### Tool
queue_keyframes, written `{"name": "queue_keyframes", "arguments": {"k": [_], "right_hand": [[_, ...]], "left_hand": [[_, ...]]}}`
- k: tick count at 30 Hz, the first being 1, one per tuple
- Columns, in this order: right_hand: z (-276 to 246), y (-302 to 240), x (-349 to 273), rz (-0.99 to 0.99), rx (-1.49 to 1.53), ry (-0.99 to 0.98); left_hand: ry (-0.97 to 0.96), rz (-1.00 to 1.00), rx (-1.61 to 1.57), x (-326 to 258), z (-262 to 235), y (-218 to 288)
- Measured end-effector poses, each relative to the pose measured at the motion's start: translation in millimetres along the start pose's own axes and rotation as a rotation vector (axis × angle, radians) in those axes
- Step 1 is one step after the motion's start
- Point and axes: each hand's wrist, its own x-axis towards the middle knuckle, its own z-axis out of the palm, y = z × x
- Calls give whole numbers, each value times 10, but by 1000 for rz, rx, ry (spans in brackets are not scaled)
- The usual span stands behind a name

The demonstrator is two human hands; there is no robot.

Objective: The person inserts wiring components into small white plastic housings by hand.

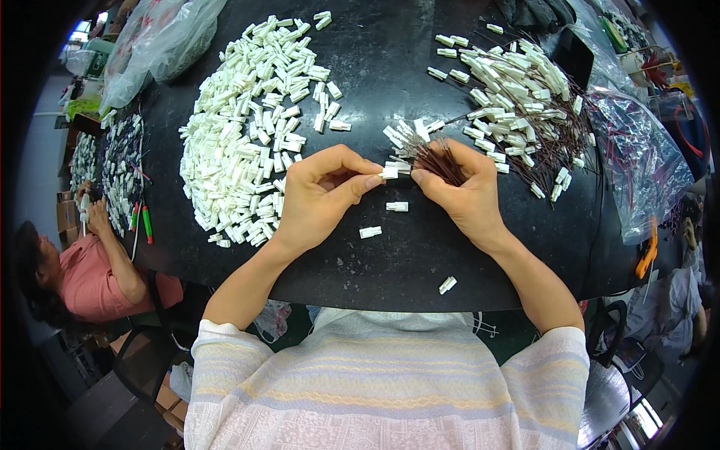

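Between the thumb and forefinger of my left hand point(319, 191) is a small white plastic connector housing point(389, 173). My right hand point(466, 191) grips a bundle of thin brown wires point(441, 162), its fingers closed round them. Some wire ends in the bundle carry white housings; others show bare metal tips. The two hands almost meet at the middle of the black table, where a wire seems to run to the pinched housing. Loose housings lie just below: one connector point(397, 206) between the hands, another point(370, 232) nearer me, and a third point(448, 285) close to the table edge.
A large heap of white housings point(232, 150) spreads left on the black table point(375, 67). Housings joined to brown wires point(517, 97) are piled right. Clear plastic bags point(637, 161) lie beyond, near orange-handled scissors point(647, 251). A person in pink point(112, 274) works at the far left.
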Motion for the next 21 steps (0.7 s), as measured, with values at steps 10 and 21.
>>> {"name": "queue_keyframes", "arguments": {"k": [10, 21], "right_hand": [[-31, 0, 16, -145, -166, -122], [-48, 29, 57, 62, 247, 21]], "left_hand": [[-55, 67, 149, 15, 47, -70], [-170, 540, 678, 51, 75, -119]]}}
